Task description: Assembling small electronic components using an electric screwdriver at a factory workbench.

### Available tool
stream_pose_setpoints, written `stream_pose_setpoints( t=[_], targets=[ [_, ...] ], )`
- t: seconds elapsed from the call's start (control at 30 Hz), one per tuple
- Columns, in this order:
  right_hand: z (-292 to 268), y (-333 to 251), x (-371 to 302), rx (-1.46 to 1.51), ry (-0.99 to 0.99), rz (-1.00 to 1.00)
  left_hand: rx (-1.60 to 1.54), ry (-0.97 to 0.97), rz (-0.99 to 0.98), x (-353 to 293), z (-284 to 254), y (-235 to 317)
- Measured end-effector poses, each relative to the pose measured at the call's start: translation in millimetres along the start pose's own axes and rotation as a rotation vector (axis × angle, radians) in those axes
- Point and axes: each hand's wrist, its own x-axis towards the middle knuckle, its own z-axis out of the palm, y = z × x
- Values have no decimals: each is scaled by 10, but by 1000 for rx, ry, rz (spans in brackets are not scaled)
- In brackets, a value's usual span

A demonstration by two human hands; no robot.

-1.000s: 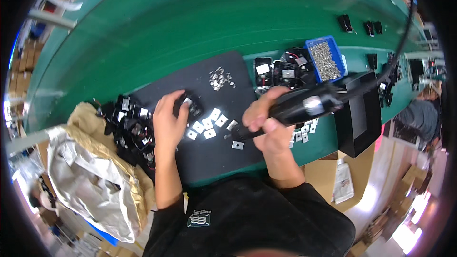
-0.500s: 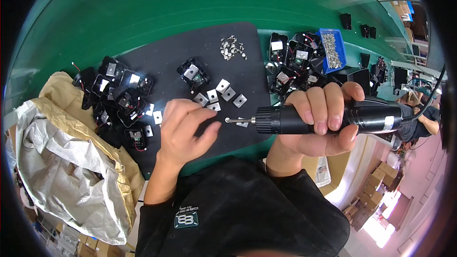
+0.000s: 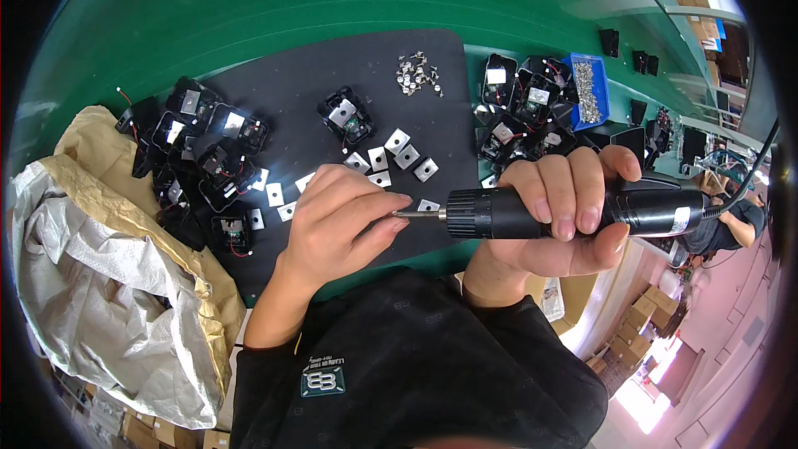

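Note:
My right hand [image 3: 569, 199] is wrapped around a black corded electric screwdriver [image 3: 657, 204], held level with its bit [image 3: 426, 214] pointing left. At the bit's end my left hand [image 3: 337, 220] pinches with thumb and forefinger on a small screw, mostly hidden by the fingertips. Below the hands, several silver square plates with a centre hole [image 3: 396, 140] lie scattered on the black mat [image 3: 274, 87]. Beyond them sits a single black plastic housing [image 3: 347, 116] with a silver plate and a green circuit board inside. A loose pile of screws [image 3: 418, 75] rests farther back.
Black housings with wires [image 3: 220, 166] are heaped at the left, beside a silver and tan sack [image 3: 108, 283]. More housings [image 3: 532, 96] crowd the right, next to a blue tray [image 3: 603, 108] of screws. The screwdriver's cord [image 3: 752, 175] runs up right. Another person [image 3: 727, 220] works far right.
My left hand has moved right and its open thumb and forefinger have closed at the bit's tip, where a screw showed before. The right hand keeps holding the screwdriver; the view has shifted slightly.

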Motion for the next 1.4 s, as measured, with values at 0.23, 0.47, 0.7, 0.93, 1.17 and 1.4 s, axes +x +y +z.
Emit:
stream_pose_setpoints(
  t=[0.23, 0.47, 0.7, 0.93, 1.17, 1.4],
  targets=[
    [-31, -4, -2, -17, -11, 35, 37, 34, -23, 33, 6, 54],
    [-41, 21, -13, -88, -65, 35, 128, 43, -26, 57, 12, 75],
    [-100, 94, 32, -140, -44, 31, 288, 63, -21, 73, -147, -58],
    [-142, 373, 145, -324, 51, -84, 419, 40, -418, 92, -92, -298],
    [-250, 676, 235, -449, -18, -78, 467, -8, -405, 85, -47, -444],
    [-287, 804, 240, -512, 17, -124, 444, 31, -375, 111, -40, -471]
  ],
)
